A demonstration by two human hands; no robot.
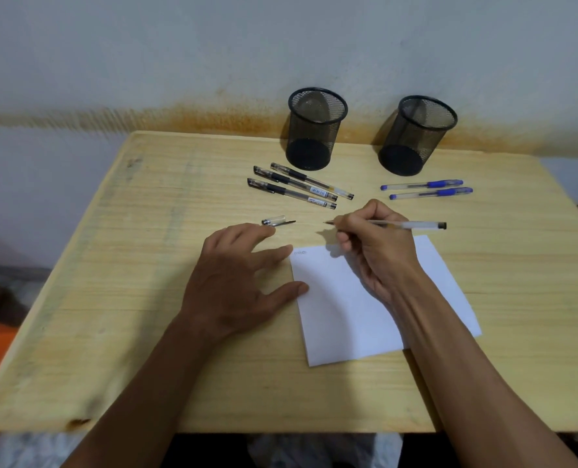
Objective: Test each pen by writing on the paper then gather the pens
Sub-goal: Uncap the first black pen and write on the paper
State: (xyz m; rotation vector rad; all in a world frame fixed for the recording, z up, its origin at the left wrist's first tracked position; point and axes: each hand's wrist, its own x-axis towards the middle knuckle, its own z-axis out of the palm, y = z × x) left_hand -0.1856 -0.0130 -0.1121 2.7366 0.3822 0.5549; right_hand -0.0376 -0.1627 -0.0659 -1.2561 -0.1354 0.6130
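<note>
Forearms: both reach in from the near edge, bare; I see them cross the front of the surface, a pale wooden top.
Left hand: lies flat on the wood, fingers spread and relaxed, holding nothing. Thumb and forefinger tips touch the left edge of the paper.
Right hand: fingers curled round an uncapped pen, in a writing grip. Tip points left and sits beyond the paper's far edge, over the wood; I cannot tell whether it touches. Clear barrel sticks out to the right of the knuckles.
Paper: white sheet, lying slightly turned, under my right wrist. Small faint scribble at its far-left corner.
Pen cap: clear with a dark clip, lying loose on the wood just beyond the left fingertips.
Black pens: three capped, side by side, angled, in front of the left cup.
Blue pens: two capped, roughly parallel, in front of the right cup, well apart from the black ones.
Left cup: black mesh, upright, at the far edge by the wall; no pens seen in it.
Right cup: same kind, leans a little in this wide view.
Wall: pale, with a rusty stain band along the far edge.
</note>
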